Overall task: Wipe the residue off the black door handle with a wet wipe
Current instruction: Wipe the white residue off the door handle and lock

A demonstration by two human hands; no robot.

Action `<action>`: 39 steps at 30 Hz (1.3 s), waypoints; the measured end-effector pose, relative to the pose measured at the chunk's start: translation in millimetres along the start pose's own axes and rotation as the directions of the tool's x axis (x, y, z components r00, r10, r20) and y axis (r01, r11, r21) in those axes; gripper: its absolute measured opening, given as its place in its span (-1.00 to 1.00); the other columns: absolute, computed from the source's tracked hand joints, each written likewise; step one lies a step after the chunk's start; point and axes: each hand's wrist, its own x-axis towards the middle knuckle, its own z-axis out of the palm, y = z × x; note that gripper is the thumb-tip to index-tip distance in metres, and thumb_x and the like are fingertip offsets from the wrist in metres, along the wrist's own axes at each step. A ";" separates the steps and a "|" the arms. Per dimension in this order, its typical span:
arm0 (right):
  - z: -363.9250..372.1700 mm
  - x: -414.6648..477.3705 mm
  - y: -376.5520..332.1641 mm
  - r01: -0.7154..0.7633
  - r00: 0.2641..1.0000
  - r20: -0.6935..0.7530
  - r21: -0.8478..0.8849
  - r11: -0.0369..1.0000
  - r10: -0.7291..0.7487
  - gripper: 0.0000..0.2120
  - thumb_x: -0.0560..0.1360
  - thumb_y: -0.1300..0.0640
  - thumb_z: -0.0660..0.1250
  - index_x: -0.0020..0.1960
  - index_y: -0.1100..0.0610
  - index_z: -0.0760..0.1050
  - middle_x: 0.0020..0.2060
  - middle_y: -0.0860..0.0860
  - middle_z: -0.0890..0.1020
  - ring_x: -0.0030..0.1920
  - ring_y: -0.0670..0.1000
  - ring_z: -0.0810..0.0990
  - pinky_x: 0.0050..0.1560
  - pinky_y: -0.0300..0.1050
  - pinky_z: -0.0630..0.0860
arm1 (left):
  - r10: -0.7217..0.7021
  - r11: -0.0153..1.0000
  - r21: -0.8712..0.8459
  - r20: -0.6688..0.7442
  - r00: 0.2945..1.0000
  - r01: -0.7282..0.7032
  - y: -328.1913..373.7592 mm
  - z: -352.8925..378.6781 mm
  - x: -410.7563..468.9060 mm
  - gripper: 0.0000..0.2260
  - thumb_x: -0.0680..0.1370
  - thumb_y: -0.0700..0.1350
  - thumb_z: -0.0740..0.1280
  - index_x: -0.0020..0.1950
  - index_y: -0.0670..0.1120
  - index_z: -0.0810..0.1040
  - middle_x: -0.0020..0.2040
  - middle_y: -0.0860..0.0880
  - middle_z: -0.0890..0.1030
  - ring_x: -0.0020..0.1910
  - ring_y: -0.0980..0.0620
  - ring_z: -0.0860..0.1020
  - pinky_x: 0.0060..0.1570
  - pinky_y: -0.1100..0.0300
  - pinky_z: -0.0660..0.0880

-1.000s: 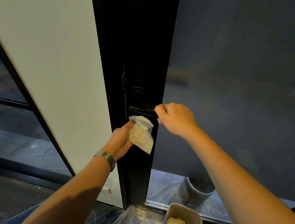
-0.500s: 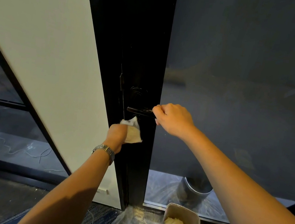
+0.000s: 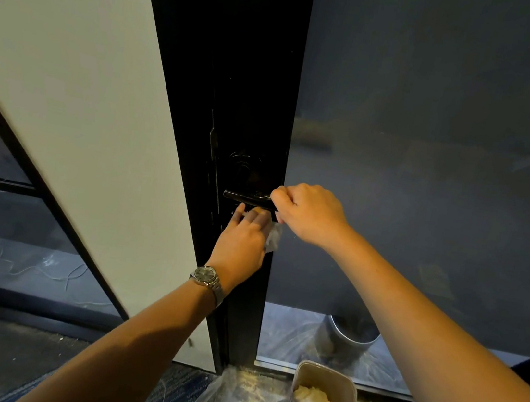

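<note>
The handle (image 3: 245, 199) sits on the black door (image 3: 233, 77) at middle height and runs from left to right. The right hand (image 3: 311, 215) is curled round its right end, knuckles up, so the lever is held firm. The left hand (image 3: 243, 237) comes from below with its back toward the camera. Its fingers (image 3: 256, 218) are nearly straight and reach up to the underside of the handle. The wipe (image 3: 273, 238) is behind this hand. Only a white fold shows at the right of the palm, just under the right hand. Whether the thumb pinches it I cannot tell.

The step in hand seems to be wiping the underside. To do it well, I think the wet cloth, not the bare fingertips, should lie between the fingers and the metal, so the wipe should first be drawn up over the fingertips. Then the hand can press upward and rub along the bar, from the left end toward the right hand. Some pale specks show on top of the handle, close to the right hand. They probably need a pass too, and the right hand may have to shift, because it covers that end. The right hand should hold the lever level against the push. A tub (image 3: 324, 377) with crumpled white material stands on the floor, near right.
</note>
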 end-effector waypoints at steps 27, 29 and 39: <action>0.8 1.3 1.2 0.005 1.000 0.015 -0.006 1.000 -0.005 -0.52 0.57 0.02 0.02 -0.21 0.31 0.56 -0.20 0.21 0.67 -0.32 0.10 0.47 -0.21 0.04 0.51 | -0.735 0.183 -0.879 0.174 0.655 0.439 -12.3 18.7 -20.1 -0.68 0.57 -0.28 0.10 0.27 -0.10 0.46 0.26 -0.25 0.48 0.25 -0.27 0.43 0.23 -0.02 0.40; 0.7 1.1 1.8 0.004 1.000 0.015 -0.011 1.000 -0.004 -0.52 0.58 0.02 0.02 -0.21 0.31 0.56 -0.20 0.20 0.67 -0.31 0.11 0.48 -0.20 0.05 0.51 | -0.744 0.207 -0.900 0.110 0.660 0.384 -15.5 12.0 -19.9 -0.70 0.58 -0.29 0.11 0.27 -0.13 0.46 0.29 -0.14 0.46 0.27 -0.10 0.43 0.27 0.15 0.35; 2.2 1.7 1.7 0.014 1.000 0.018 -0.018 1.000 -0.014 -0.51 0.58 0.02 0.01 -0.23 0.30 0.55 -0.19 0.22 0.67 -0.34 0.08 0.45 -0.28 -0.04 0.40 | -0.732 0.070 -0.863 0.296 0.613 0.500 -9.4 18.2 -17.6 -0.72 0.58 -0.24 0.10 0.21 -0.20 0.49 0.01 -0.15 0.58 -0.07 -0.10 0.53 -0.07 0.09 0.48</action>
